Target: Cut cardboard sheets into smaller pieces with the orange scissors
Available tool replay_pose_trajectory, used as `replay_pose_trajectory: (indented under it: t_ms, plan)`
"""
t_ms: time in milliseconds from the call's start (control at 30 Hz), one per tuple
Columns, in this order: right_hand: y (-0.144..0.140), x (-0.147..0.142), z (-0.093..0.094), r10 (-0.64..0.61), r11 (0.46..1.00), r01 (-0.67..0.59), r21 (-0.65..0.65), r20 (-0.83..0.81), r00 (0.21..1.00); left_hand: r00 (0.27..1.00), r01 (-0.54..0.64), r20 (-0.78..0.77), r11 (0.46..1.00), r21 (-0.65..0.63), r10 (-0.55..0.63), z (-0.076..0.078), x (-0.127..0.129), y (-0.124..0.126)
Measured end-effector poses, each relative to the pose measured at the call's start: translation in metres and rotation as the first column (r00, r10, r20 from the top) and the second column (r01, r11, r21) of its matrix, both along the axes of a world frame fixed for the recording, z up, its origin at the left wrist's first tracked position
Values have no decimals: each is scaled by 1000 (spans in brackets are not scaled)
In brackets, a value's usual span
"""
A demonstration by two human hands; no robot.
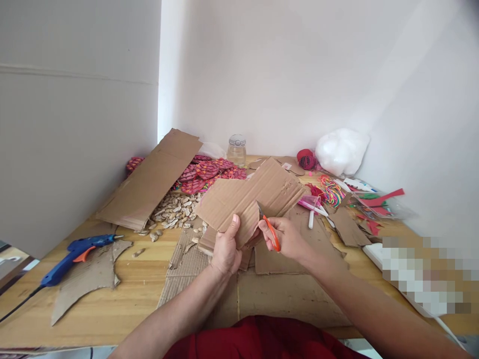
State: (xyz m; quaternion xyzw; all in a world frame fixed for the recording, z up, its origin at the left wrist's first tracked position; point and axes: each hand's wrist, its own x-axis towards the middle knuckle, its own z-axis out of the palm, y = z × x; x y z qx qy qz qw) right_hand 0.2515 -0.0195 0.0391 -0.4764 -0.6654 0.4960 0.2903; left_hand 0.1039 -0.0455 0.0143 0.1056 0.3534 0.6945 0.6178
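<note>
Two bare hands work over one table (138, 304). The left hand (227, 249) has its fingers clamped on one piece of cardboard (228, 202), thumb on the top face and the rest underneath. This piece is held raised and tilted in the middle, above one large cardboard sheet (292, 299) that lies flat on the table. The right hand (281, 238) has its fingers closed around the orange handles of one pair of scissors (275, 235), whose blades meet the held cardboard just beside the left thumb; how far they bite is hard to make out.

On the left, one blue glue gun (80, 254) with one orange trigger rests on one curved cardboard scrap (88, 286). Behind it, one long cardboard strip (153, 182) slants beside a heap of peanut shells (177, 212), dozens of them. Several red patterned bundles (211, 169) lie beyond the shells, near one lidded glass jar (237, 152). At the back right sit one stuffed white bag (342, 152) and one red yarn ball (307, 160), with one multicoloured bunch of cords (332, 190) nearer the person.
</note>
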Motion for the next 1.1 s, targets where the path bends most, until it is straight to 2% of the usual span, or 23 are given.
replay_pose_trajectory:
  t_ms: [167,300,433,600,767,833,933,1100]
  plan:
    - [1,3,22,42,998,-42,-56,8,999,997,-15,-69,999,51,18,-7,3,-3]
    - [12,7,32,51,999,-50,-14,151,987,994,-23,-102,993,116,35,-10,4,-3]
    - [17,6,30,40,997,-53,57,219,975,996,-29,-76,995,100,37,-8,3,-1]
    - [13,4,23,-23,992,-4,128,210,978,999,-4,-46,998,66,7,-4,4,-3]
    - [9,3,16,-62,988,35,151,177,982,999,-49,20,997,58,48,0,2,0]
    - [9,1,14,-52,992,33,126,153,987,996,-90,12,995,33,89,0,-1,3]
    - [9,0,14,-1,999,-2,34,100,995,978,-185,-90,982,33,187,-2,-4,8]
    - [10,7,32,81,993,-73,-96,85,993,973,-161,-144,979,126,179,-4,-5,8]
